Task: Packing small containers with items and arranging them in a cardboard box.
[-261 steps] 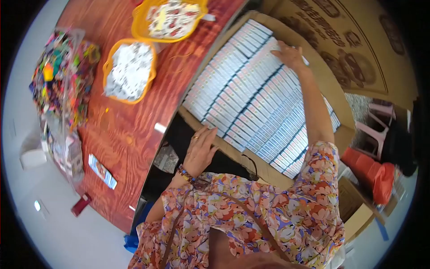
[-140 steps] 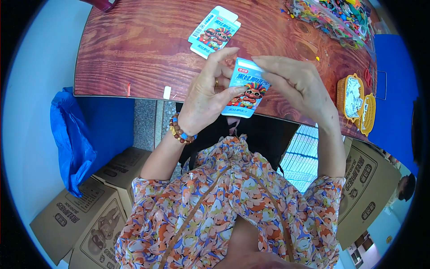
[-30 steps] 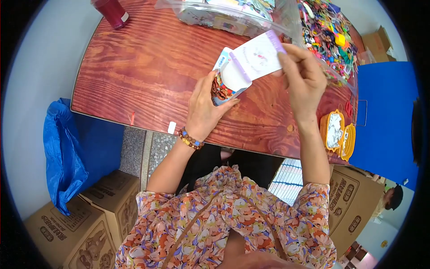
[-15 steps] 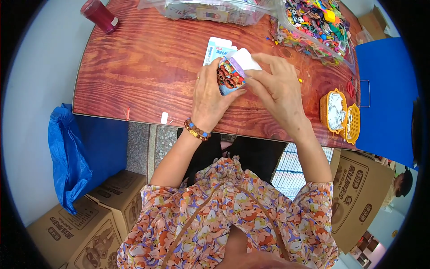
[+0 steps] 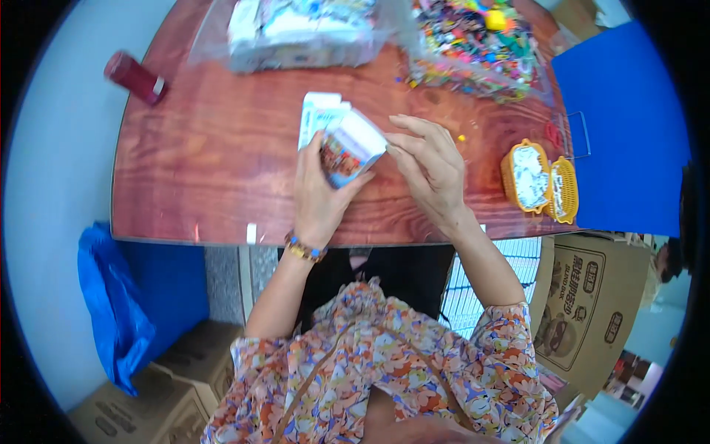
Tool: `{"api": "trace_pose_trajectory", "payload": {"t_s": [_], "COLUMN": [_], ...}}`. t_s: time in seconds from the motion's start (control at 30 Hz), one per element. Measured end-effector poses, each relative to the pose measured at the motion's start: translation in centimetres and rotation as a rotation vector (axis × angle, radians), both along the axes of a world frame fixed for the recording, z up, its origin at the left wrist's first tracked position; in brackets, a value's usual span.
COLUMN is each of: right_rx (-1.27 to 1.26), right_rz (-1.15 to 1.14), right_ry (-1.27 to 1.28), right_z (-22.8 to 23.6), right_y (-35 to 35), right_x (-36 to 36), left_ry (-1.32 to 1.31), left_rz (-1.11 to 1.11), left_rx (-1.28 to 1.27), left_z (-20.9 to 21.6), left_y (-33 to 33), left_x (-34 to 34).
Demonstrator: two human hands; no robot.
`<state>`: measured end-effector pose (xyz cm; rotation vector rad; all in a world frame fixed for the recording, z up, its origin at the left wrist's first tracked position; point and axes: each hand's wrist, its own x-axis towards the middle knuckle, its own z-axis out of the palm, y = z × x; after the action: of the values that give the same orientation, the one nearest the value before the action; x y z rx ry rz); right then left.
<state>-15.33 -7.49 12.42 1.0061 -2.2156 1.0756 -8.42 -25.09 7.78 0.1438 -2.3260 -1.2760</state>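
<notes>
Head view: left hand (image 5: 318, 196), fingers and thumb closed around a tilted small blue carton (image 5: 342, 160), over the wooden table (image 5: 214, 181), inward of its front edge; right hand (image 5: 429, 166), fingers loosely parted, visibly unladen, just beside, contact unclear; second blue carton (image 5: 311, 118) behind; yellow baskets (image 5: 509, 177) near right edge.

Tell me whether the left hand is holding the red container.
No, the left hand holds the box in its grip, and the red container is apart, farther left.

Small printed box (image 5: 343, 160), blurred
</notes>
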Motion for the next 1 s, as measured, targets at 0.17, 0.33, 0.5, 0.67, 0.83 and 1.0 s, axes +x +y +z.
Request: {"api": "trace_pose_trajectory", "payload": {"t_s": [0.17,0.33,0.5,0.67,0.83,1.0], "right_rx": [0.113,0.548,0.738,0.326,-0.019,0.101], "right_rz": [-0.310,-0.272,-0.485,-0.157,-0.015,0.260], "right_ry": [-0.078,-0.451,-0.608,-0.823,-0.884,-1.020], "right_z": [2.6,3.1,2.6,1.4,6.8,8.2], "right_y": [4.1,5.6,1.5,5.8,6.5,5.3], "right_x": [-11.1,-23.0,-24.7,-26.7,-19.2,-11.8], "left_ry": [-0.048,-0.053,-0.071,-0.094,-0.008,-0.008], "left_rz": [-0.066,-0.133,-0.161,-0.187,-0.187,-0.201], "left_rx": [-0.068,-0.100,-0.127,-0.128,-0.183,-0.196], "left_z": [0.6,0.7,0.7,1.3,0.9,1.6], "left_y": [-0.5,0.3,-0.1,-0.2,-0.3,0.7], "left_x": [0.3,-0.7,-1.3,-2.4,-4.8,-5.8]}}
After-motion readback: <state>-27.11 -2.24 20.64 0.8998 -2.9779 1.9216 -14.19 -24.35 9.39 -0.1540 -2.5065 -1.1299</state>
